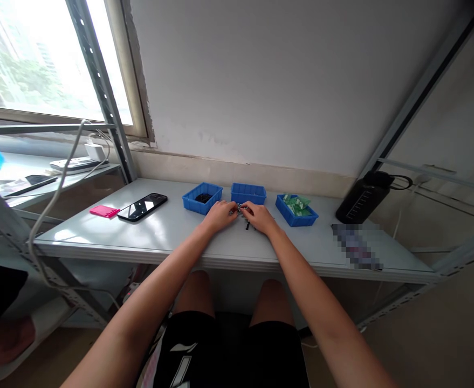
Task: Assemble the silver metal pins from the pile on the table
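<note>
Pale grey table lit by a window, left hand and right hand seen tip to tip, fingers pinched shut on a small metal part held between them, middle blue bin just beyond the fingertips, small black piece lain just beneath.

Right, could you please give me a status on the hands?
Left hand and right hand both pinching small metal part. Middle blue bin just behind. Small black piece on table beside right hand.
</note>
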The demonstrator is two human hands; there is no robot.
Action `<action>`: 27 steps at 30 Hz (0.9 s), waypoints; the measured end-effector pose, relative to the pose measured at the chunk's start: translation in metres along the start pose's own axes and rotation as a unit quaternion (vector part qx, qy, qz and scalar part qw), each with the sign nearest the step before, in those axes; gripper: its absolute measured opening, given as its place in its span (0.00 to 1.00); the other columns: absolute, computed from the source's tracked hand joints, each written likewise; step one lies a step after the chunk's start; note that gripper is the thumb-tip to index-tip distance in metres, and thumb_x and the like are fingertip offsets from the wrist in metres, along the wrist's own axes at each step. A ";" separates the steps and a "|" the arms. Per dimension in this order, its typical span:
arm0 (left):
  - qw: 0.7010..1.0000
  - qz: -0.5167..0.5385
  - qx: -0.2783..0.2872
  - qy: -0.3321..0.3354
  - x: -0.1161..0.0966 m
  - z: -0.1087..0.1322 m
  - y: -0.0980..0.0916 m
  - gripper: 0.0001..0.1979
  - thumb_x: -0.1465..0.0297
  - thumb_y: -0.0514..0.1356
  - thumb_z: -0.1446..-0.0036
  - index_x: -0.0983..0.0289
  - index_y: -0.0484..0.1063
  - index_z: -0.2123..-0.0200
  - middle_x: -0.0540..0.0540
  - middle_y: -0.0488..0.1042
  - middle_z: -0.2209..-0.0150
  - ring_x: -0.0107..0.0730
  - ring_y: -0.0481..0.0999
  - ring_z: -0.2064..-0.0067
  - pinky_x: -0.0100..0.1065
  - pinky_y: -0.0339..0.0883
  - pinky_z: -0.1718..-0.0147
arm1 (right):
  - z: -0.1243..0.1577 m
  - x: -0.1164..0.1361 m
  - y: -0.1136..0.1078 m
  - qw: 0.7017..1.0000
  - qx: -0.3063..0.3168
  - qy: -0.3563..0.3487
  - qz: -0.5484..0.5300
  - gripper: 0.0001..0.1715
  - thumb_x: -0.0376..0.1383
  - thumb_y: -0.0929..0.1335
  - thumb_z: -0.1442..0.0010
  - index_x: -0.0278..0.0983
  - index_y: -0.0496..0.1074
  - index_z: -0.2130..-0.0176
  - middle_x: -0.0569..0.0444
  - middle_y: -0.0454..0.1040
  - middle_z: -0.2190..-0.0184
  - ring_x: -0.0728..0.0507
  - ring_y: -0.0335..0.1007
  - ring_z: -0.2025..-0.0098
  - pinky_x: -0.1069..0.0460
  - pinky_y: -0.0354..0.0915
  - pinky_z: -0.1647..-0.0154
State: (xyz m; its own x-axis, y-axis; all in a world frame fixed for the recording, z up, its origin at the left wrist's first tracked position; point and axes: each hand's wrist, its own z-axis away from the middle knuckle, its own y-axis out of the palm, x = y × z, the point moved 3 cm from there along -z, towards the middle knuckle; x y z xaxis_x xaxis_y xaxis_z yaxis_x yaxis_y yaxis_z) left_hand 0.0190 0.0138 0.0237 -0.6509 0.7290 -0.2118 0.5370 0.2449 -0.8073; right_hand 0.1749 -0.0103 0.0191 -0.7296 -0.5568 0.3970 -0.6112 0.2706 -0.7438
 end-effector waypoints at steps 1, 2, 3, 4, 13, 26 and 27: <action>1.000 -0.003 0.003 0.006 0.000 0.000 0.000 0.06 0.71 0.55 0.46 0.62 0.72 0.67 0.54 0.75 0.68 0.37 0.73 0.63 0.34 0.62 0.62 | 0.000 -0.001 0.001 1.000 -0.001 -0.001 -0.003 0.12 0.41 0.60 0.36 0.41 0.70 0.58 0.54 0.77 0.66 0.44 0.72 0.65 0.54 0.60 0.65; 1.000 -0.006 0.005 0.011 -0.001 0.000 0.000 0.06 0.71 0.55 0.46 0.62 0.72 0.67 0.54 0.75 0.68 0.37 0.73 0.63 0.34 0.62 0.61 | 0.000 -0.001 0.001 1.000 -0.001 -0.003 -0.006 0.12 0.40 0.60 0.37 0.41 0.71 0.59 0.54 0.77 0.67 0.44 0.72 0.65 0.54 0.60 0.65; 1.000 -0.008 0.005 0.013 -0.001 0.000 0.000 0.06 0.71 0.55 0.45 0.62 0.73 0.66 0.54 0.76 0.67 0.38 0.73 0.62 0.35 0.62 0.61 | 0.000 -0.002 0.001 1.000 -0.002 -0.004 -0.008 0.12 0.40 0.60 0.37 0.41 0.71 0.60 0.54 0.77 0.67 0.44 0.72 0.66 0.54 0.60 0.65; 1.000 -0.009 0.004 0.013 0.000 0.000 0.000 0.06 0.71 0.55 0.45 0.62 0.73 0.66 0.54 0.76 0.66 0.38 0.73 0.62 0.35 0.62 0.61 | 0.000 -0.002 0.002 1.000 -0.003 -0.004 -0.011 0.12 0.39 0.61 0.37 0.41 0.71 0.60 0.54 0.77 0.67 0.44 0.72 0.66 0.54 0.60 0.65; 1.000 0.008 -0.022 -0.005 0.007 -0.002 0.003 0.09 0.66 0.55 0.41 0.62 0.74 0.64 0.55 0.76 0.65 0.39 0.72 0.60 0.35 0.63 0.61 | -0.002 -0.011 -0.002 0.998 -0.055 0.020 -0.021 0.15 0.41 0.57 0.36 0.39 0.69 0.60 0.55 0.74 0.72 0.46 0.69 0.70 0.54 0.59 0.68; 0.996 0.053 -0.071 -0.004 0.001 0.000 -0.005 0.10 0.66 0.51 0.37 0.62 0.71 0.60 0.53 0.71 0.63 0.34 0.71 0.59 0.32 0.64 0.60 | 0.001 -0.011 0.002 1.000 0.007 0.008 0.017 0.12 0.39 0.61 0.37 0.41 0.72 0.60 0.52 0.77 0.65 0.43 0.72 0.62 0.53 0.60 0.63; 0.996 0.055 -0.071 -0.003 0.000 0.000 -0.005 0.10 0.66 0.52 0.37 0.62 0.71 0.60 0.53 0.71 0.63 0.34 0.71 0.59 0.32 0.64 0.60 | 0.001 -0.010 0.002 1.000 0.010 0.007 0.021 0.12 0.38 0.61 0.37 0.41 0.72 0.60 0.52 0.77 0.64 0.43 0.72 0.61 0.53 0.60 0.62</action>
State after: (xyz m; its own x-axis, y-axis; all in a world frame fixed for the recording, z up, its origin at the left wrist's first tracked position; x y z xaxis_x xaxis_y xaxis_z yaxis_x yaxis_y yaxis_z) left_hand 0.0159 0.0125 0.0277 -0.5862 0.7533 -0.2981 0.6757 0.2516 -0.6929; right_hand 0.1813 -0.0050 0.0129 -0.7583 -0.5351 0.3724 -0.5743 0.2777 -0.7701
